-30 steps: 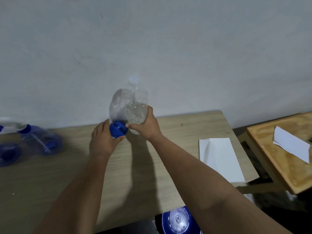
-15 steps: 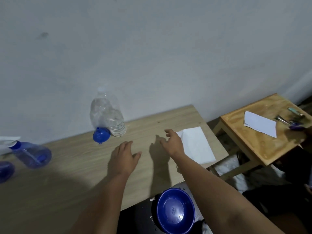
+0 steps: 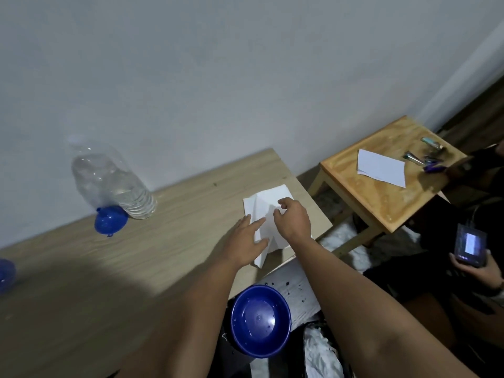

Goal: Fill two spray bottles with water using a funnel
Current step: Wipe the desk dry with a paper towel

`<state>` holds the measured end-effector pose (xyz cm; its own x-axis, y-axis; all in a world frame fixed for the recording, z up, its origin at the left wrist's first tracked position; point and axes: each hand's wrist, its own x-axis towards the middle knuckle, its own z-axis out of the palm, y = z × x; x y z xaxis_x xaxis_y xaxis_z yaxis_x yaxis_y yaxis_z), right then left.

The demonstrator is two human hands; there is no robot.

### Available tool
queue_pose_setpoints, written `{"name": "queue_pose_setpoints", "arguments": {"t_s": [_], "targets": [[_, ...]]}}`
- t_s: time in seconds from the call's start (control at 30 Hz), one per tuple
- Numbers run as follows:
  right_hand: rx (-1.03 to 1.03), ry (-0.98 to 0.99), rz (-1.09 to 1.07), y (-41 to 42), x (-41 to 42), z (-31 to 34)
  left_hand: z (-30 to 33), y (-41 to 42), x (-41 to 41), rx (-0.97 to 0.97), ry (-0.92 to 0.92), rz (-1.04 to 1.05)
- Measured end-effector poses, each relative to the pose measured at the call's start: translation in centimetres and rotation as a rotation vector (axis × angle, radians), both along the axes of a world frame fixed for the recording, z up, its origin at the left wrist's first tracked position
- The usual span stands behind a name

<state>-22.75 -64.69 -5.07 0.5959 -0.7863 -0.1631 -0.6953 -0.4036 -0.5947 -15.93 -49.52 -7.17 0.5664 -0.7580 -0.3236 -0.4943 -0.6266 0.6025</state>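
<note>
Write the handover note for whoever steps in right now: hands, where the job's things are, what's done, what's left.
Left hand: fingers straight, resting on the white paper towel.
Right hand: fingers curled, pinching the towel.
Water bottle: upright at the wall, water left in it.
Blue funnel: lying on the table beside the bottle.
One blue spray bottle: barely in view at the left edge; fill level unseen.
Blue bowl: below the table edge.
Done: pouring gear set down.
Left: probably wiping; check both sprayers.

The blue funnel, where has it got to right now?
In the head view the blue funnel lies on its side at the left of the wooden table, against the base of the clear water bottle, near the wall.
</note>
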Motion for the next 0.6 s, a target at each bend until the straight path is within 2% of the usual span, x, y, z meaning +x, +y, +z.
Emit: {"name": "queue_pose_setpoints", "arguments": {"t_s": [0.6], "targets": [[-0.019,-0.01,-0.009,-0.9,-1.2,-0.1,0.0,-1.7,-1.8,0.02,-0.151,0.116]]}}
